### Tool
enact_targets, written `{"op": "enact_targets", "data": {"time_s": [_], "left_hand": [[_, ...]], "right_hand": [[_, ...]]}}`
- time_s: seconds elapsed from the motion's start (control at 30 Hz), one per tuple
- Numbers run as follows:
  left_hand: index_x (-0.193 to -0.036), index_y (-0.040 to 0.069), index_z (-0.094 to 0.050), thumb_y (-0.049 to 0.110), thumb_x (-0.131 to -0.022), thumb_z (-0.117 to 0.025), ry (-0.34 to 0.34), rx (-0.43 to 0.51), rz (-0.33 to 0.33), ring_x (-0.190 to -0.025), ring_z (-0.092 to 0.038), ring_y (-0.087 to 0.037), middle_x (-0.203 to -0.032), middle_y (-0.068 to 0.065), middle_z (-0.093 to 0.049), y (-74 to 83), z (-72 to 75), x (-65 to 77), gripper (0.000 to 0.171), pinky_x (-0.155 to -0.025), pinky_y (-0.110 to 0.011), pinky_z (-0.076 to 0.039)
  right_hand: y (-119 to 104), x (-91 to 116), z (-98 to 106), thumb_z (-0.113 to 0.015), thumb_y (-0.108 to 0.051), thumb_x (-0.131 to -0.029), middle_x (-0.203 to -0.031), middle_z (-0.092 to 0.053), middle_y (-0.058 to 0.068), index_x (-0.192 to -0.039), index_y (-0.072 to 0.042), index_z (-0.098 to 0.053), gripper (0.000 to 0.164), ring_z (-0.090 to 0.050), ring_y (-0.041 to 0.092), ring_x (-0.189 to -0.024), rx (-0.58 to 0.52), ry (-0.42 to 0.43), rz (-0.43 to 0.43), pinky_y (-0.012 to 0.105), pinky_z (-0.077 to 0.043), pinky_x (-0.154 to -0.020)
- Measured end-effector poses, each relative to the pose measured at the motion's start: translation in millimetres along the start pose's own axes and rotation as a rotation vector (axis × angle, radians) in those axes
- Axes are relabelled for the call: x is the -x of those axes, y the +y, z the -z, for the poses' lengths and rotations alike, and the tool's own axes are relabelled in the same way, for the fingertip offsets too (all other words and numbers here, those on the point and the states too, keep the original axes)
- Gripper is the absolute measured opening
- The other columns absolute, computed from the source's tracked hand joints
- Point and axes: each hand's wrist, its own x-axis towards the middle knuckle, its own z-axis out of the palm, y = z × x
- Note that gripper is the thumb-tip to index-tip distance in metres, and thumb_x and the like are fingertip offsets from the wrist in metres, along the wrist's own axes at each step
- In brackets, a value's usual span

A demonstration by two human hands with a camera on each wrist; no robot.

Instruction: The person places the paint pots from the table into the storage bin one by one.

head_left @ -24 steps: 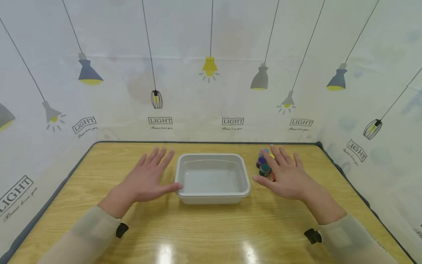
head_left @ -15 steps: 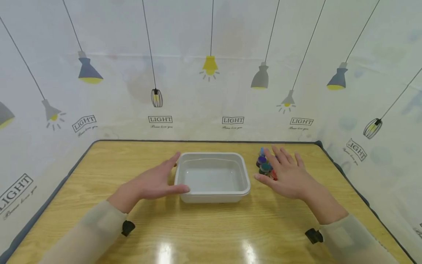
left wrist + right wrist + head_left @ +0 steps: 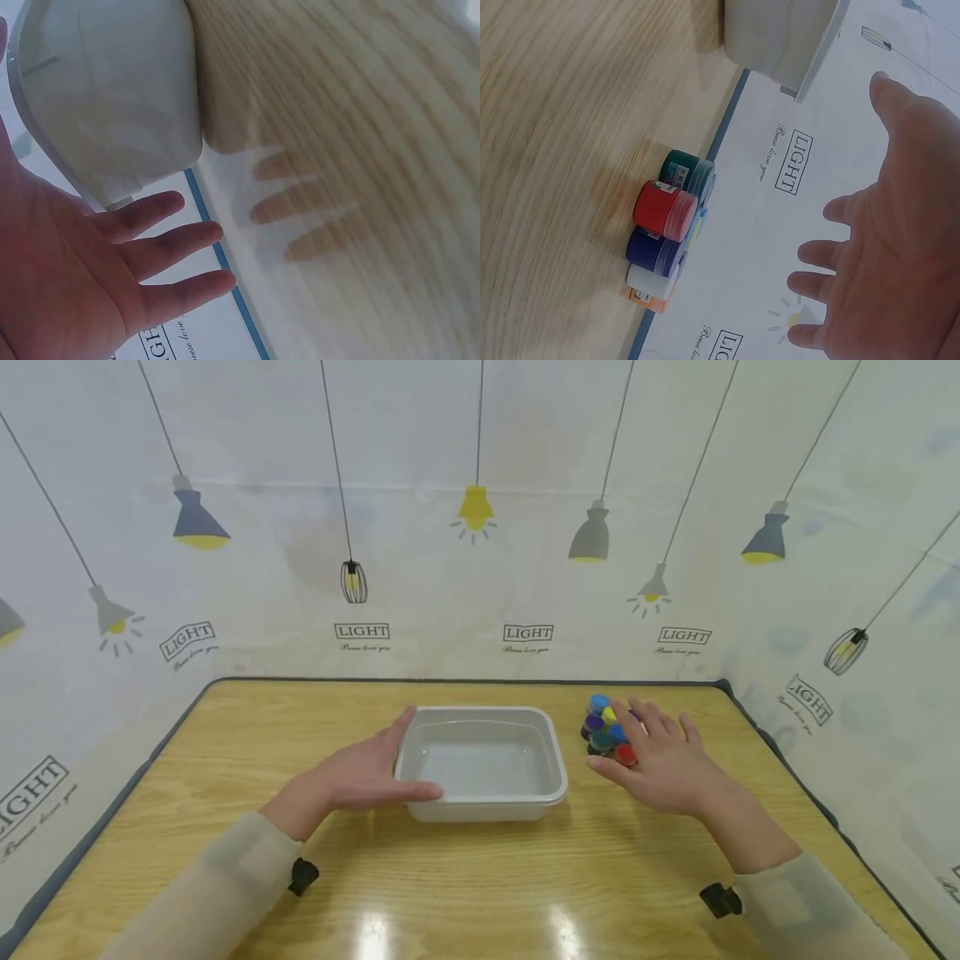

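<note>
A light grey plastic tub stands in the middle of the table. At its left end is my left hand, thumb over the front left corner and index finger along the left rim. In the left wrist view the other fingers are straight and spread beside the tub's wall. My right hand hovers palm down over a cluster of small lidded paint jars, among them a red jar, a green jar and a dark blue jar. Nothing is in its extended fingers, which hide part of the cluster.
The wooden table has a dark edge along its back and sides. Behind it hangs a pale backdrop printed with lamps. The jars stand to the right of the tub, with a strip of table between them.
My left hand has moved right, from beside the tub onto its left rim. The right hand has shifted slightly right, uncovering more of the jars.
</note>
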Motion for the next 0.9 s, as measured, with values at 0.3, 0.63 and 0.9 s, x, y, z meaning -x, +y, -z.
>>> {"op": "enact_targets", "data": {"time_s": [0.3,0.63,0.9], "left_hand": [[-0.178,0.016,0.002,0.083,-0.081,-0.078,-0.015,0.015,0.008,-0.136,-0.060,-0.033,-0.172,-0.021,-0.044,0.0,-1.4,-1.6,0.143,-0.113,-0.059,-0.052],[-0.177,0.014,0.006,0.076,-0.083,-0.083,-0.018,0.077,-0.030,-0.128,-0.061,-0.032,-0.164,-0.023,-0.049,0.5,-2.3,-4.0,0.144,-0.110,-0.056,-0.054],[-0.177,0.015,0.005,0.070,-0.085,-0.085,-0.013,0.175,-0.062,-0.133,-0.059,-0.032,-0.163,-0.022,-0.049,-0.9,-4.5,-3.9,0.140,-0.115,-0.056,-0.050]], "right_hand": [[15,-7,-3,-0.047,-0.075,-0.107,-0.177,-0.026,0.031,-0.175,-0.005,-0.020,0.101,-0.025,0.059,-0.160,-0.013,0.021,-0.017,0.084,-0.012,-0.124],[67,-17,-6,-0.031,-0.065,-0.116,-0.168,-0.038,0.038,-0.171,0.004,-0.026,0.088,-0.040,0.061,-0.151,-0.368,0.036,-0.115,0.078,-0.037,-0.119],[96,-16,-17,-0.029,-0.064,-0.116,-0.161,-0.046,0.035,-0.166,0.002,-0.034,0.083,-0.054,0.056,-0.140,-0.447,0.031,-0.177,0.071,-0.051,-0.109]]}}
